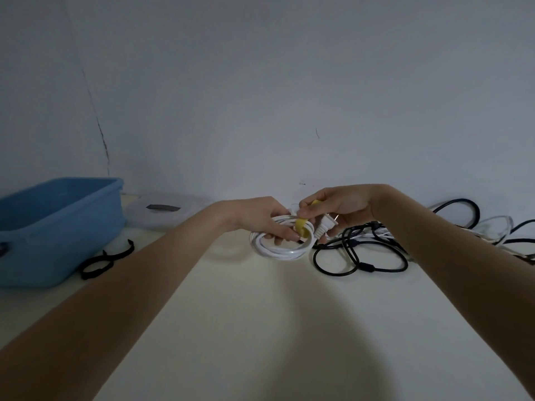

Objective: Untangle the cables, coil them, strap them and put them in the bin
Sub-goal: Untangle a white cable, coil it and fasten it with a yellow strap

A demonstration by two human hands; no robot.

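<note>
Left hand (269,221) grips white cable coil (282,247); right hand (335,208) pinches yellow strap (301,227) round it. Black cable tangle (364,250) just right; blue bin (55,227) at desk (260,328) far-left edge.

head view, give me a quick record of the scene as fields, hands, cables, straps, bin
left hand: left hand holds the coiled white cable just above the table
right hand: right hand pinches the yellow strap wrapped around the coil
white plug: white plug sticks out beside the coil, under the right hand
remaining cables: tangled black and white cables lie on the table to the right
spare straps: black straps lie beside the bin
bin: blue bin at left, no cables visible inside
lid: translucent lid behind the bin
</note>
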